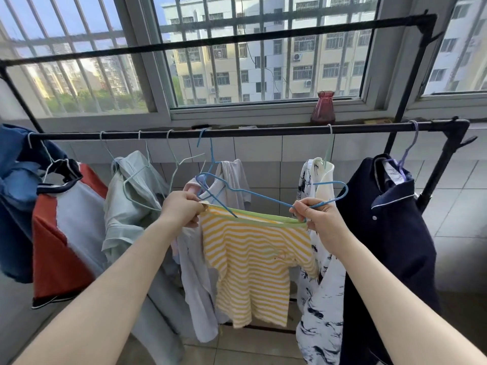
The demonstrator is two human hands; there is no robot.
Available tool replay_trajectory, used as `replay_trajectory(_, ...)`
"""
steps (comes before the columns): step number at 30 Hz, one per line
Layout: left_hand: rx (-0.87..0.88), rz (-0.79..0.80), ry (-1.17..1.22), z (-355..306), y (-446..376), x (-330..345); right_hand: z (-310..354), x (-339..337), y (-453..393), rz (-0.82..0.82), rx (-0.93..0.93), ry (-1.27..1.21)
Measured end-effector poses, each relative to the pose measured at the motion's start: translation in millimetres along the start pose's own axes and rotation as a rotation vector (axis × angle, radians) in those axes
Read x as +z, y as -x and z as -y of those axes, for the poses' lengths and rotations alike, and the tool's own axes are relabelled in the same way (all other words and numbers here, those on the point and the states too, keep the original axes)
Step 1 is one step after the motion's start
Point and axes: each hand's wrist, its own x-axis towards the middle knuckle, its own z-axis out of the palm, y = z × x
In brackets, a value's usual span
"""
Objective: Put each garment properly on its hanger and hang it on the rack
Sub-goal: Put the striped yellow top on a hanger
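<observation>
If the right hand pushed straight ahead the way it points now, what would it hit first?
Most likely the white black-patterned shirt hanging directly behind the right hand, which grips the blue hanger and the striped shirt; depth is unclear.

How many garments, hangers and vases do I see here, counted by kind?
Garments: 7, including the striped tee held by the left hand and right hand
Hangers: 8, including the blue hanger in the right hand
Vases: 1
Total: 16

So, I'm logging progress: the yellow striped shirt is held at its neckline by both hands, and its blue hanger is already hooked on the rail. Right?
Not quite. The head view shows the blue hanger off the rail, its end gripped in the right hand. Both hands, left hand included, do hold the yellow striped shirt at its neckline.
</observation>
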Motion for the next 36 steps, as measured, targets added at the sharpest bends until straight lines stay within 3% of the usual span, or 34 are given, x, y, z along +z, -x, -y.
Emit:
replay_trajectory(4, -0.227, 0.135, 0.463, -8, 0, 7, 4, 3, 2, 0.003, 0.02, 0.024)
replay_trajectory(8, -0.316, 0.149, 0.616, -12, -2, 10, 4, 1, 1, -0.013, 0.032, 0.027)
replay_trajectory(19, -0.1, -0.113, 0.408, -15, -7, 4, 2, -4, -1, -0.013, 0.029, 0.03)
replay_trajectory(26, -0.139, -0.097, 0.459, -22, -10, 0, -2, -1, -3, -0.02, 0.025, 0.121)
replay_trajectory(32, -0.085, -0.144, 0.358, -22, -14, -1, 8, 1, -11, 0.011, 0.045, 0.224)
replay_trajectory(36, -0.057, -0.076, 0.213, -22, -11, -4, 10, -2, -10, 0.019, 0.014, 0.305)
